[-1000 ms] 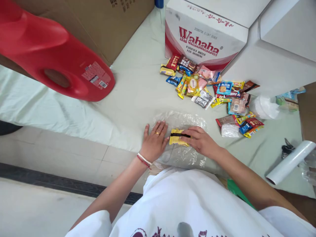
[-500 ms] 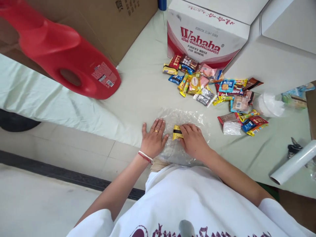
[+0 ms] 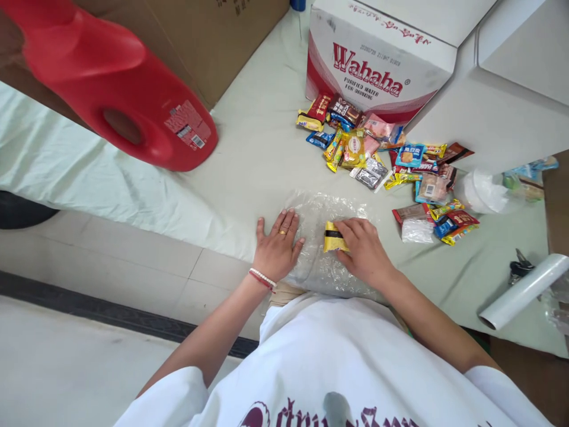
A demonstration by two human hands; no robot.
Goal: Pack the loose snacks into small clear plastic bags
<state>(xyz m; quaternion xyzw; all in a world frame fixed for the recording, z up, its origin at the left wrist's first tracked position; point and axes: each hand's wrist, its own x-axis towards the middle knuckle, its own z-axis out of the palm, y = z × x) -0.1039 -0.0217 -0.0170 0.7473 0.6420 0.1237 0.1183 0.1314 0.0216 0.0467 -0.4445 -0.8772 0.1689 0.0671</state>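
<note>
My left hand (image 3: 278,244) lies flat with its fingers spread, at the left edge of a clear plastic sheet (image 3: 311,261) on the table before me. Over the sheet's right part, my right hand (image 3: 367,252) grips a small yellow snack packet (image 3: 334,238) with a dark band across it. Thumb and fingers close on the packet's right end, and my palm hides part of it. The sheet is thin, shiny and wrinkled.
Wrapped snacks (image 3: 353,148) are heaped by a Wahaha carton (image 3: 368,65). A red jug (image 3: 151,107) stands at left. On the right are a white plastic bundle (image 3: 480,190), a film roll (image 3: 524,290) and a dark-handled tool (image 3: 520,270). The table's near edge runs along my waist.
My right hand has moved a little to the right over the plastic sheet, carrying the yellow packet with it. The left hand stays flat in nearly the same place.
</note>
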